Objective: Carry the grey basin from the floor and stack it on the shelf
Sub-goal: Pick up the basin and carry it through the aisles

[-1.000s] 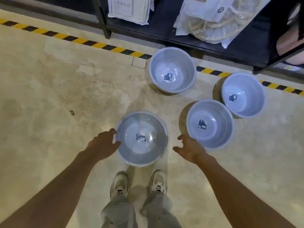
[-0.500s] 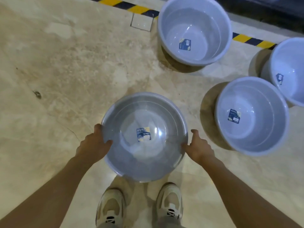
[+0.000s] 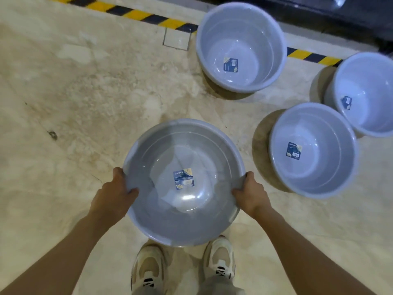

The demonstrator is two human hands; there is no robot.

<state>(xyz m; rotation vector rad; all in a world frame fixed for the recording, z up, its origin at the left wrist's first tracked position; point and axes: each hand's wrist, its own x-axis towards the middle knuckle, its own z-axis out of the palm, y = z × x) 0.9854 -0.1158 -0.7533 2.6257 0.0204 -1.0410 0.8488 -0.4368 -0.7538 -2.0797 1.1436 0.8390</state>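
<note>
A round grey basin (image 3: 161, 222) with a blue label in its bottom sits low in front of my shoes. My left hand (image 3: 112, 194) grips its left rim, thumb inside the bowl. My right hand (image 3: 249, 195) grips the right rim the same way. Whether the basin still touches the floor I cannot tell. Only the dark bottom edge of the shelf (image 3: 340, 20) shows at the top right.
Three more grey basins stand on the beige floor: one (image 3: 241, 24) ahead by the yellow-black floor tape (image 3: 136, 14), one (image 3: 314, 182) to the right, one (image 3: 372, 116) at the far right edge. My shoes (image 3: 220, 258) are just behind the held basin.
My hands went from hovering beside the basin to closing on both sides of its rim. The view dropped closer to the floor and the basin now looks larger.
</note>
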